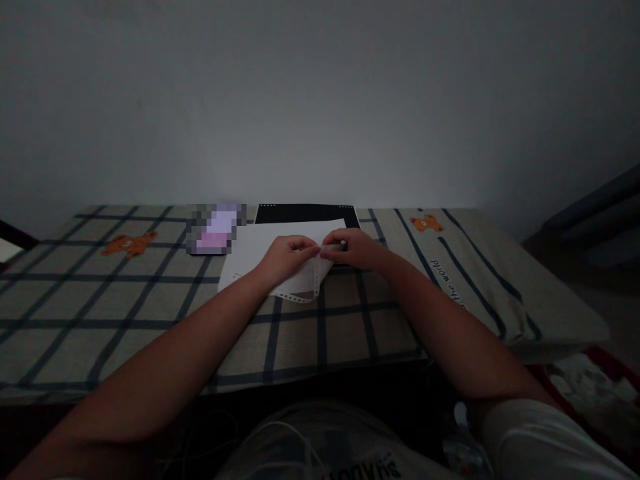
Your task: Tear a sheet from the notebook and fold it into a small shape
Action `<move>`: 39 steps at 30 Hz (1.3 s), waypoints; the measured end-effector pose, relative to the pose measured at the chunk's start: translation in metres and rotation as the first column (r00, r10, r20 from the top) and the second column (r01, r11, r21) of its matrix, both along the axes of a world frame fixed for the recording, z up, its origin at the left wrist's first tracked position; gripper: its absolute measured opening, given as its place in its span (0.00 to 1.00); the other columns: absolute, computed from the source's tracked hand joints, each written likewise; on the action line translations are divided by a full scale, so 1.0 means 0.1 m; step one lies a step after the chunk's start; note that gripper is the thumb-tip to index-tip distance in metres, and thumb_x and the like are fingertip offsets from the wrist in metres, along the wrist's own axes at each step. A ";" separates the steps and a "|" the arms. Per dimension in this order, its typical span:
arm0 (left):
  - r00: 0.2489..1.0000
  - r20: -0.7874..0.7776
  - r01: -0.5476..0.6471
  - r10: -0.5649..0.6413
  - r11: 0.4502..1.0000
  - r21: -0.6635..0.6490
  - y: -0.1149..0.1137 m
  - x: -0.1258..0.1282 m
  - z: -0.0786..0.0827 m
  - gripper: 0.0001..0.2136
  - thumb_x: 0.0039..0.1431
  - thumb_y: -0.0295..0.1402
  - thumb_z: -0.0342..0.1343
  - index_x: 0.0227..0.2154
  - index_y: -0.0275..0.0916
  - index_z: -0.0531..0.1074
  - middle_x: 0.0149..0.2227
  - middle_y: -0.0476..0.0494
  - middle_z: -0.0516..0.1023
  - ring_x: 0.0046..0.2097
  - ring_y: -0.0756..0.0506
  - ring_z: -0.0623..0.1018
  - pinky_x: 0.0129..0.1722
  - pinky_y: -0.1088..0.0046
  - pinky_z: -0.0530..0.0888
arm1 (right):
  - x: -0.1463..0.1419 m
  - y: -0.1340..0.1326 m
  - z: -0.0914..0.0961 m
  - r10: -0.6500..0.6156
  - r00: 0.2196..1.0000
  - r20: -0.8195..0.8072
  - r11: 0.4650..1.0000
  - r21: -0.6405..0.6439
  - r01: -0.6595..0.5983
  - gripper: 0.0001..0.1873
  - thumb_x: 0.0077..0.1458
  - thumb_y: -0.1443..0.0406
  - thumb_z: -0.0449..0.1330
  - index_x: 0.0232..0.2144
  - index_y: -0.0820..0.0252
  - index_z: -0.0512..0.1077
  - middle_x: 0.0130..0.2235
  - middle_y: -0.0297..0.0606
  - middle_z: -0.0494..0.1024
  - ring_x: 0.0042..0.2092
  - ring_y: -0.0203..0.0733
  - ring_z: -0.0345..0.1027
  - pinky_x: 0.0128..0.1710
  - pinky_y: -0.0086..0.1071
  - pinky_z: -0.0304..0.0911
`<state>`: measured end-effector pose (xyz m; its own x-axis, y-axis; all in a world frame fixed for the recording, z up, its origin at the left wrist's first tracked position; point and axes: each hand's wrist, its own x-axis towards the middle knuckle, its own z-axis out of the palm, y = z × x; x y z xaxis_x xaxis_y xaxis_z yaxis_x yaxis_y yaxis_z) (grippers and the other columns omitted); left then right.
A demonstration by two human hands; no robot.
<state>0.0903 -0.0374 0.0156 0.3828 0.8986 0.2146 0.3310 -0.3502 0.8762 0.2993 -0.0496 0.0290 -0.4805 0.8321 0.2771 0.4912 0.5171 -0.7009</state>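
A white sheet of loose-leaf paper [253,248] lies at the middle of the table, its near right part lifted and bent. A strip with a row of punched holes [295,298] curls along its near edge. My left hand [289,259] is closed, thumb and fingertips pinching the paper. Close beside it, my right hand [357,248] pinches the same sheet, the fingertips of both hands almost touching. A small dark tip shows at the right hand's fingers, too little to name. Behind and partly under the paper lies a black, flat rectangle [305,213] with small holes at its far edge.
A checked tablecloth [150,300] with printed bears covers the table, which meets a plain wall [320,100]. A phone [216,230] with a blurred screen lies left of the paper. Below right are a red-rimmed container [613,363] with whitish contents and a clear bottle [463,447].
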 end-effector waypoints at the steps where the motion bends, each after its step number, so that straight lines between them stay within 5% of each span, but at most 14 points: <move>1: 1.000 -0.009 -0.002 0.002 1.000 0.006 0.00 0.00 0.00 0.10 0.52 0.40 0.59 0.28 0.39 0.79 0.32 0.44 0.82 0.35 0.46 0.76 0.36 0.69 0.71 | 0.00 0.00 0.00 0.003 1.000 0.008 1.000 -0.019 -0.003 0.16 0.54 0.54 0.61 0.34 0.62 0.76 0.31 0.36 0.77 0.32 0.37 0.66 0.33 0.31 0.58; 11: 0.997 -0.067 0.026 -0.025 1.000 0.011 0.00 -0.03 0.00 0.10 0.53 0.40 0.60 0.28 0.39 0.80 0.29 0.45 0.80 0.32 0.47 0.75 0.32 0.70 0.70 | 0.01 0.00 0.00 0.019 0.998 0.052 1.000 -0.008 -0.019 0.15 0.54 0.55 0.61 0.33 0.61 0.76 0.31 0.37 0.77 0.33 0.37 0.66 0.33 0.32 0.57; 20: 0.998 0.043 0.044 -0.039 0.994 -0.103 0.00 0.00 -0.02 0.09 0.52 0.38 0.60 0.26 0.38 0.79 0.26 0.47 0.79 0.30 0.48 0.74 0.31 0.72 0.70 | -0.01 -0.02 -0.01 -0.004 0.991 0.133 0.966 0.255 -0.030 0.11 0.57 0.58 0.59 0.34 0.59 0.75 0.35 0.38 0.77 0.40 0.42 0.68 0.45 0.37 0.54; 28: 1.000 -0.016 0.002 -0.003 0.999 -0.045 -0.01 -0.01 -0.01 0.11 0.52 0.40 0.61 0.27 0.37 0.79 0.28 0.46 0.79 0.31 0.48 0.74 0.32 0.71 0.69 | 0.03 0.00 0.01 0.010 0.997 0.078 0.999 0.053 -0.015 0.14 0.55 0.56 0.60 0.35 0.61 0.76 0.35 0.39 0.77 0.36 0.39 0.67 0.38 0.33 0.58; 39: 0.996 -0.062 0.065 -0.065 0.998 -0.001 0.00 -0.01 -0.02 0.11 0.51 0.40 0.60 0.26 0.37 0.78 0.26 0.48 0.77 0.30 0.49 0.72 0.31 0.73 0.68 | 0.03 0.00 0.02 0.014 0.995 0.103 0.999 0.036 -0.018 0.16 0.55 0.54 0.61 0.34 0.62 0.76 0.32 0.38 0.77 0.34 0.38 0.66 0.35 0.33 0.57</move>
<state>0.0895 -0.0371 0.0136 0.4533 0.8710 0.1894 0.3611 -0.3737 0.8544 0.3024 -0.0491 0.0313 -0.5211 0.8143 0.2558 0.5509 0.5498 -0.6279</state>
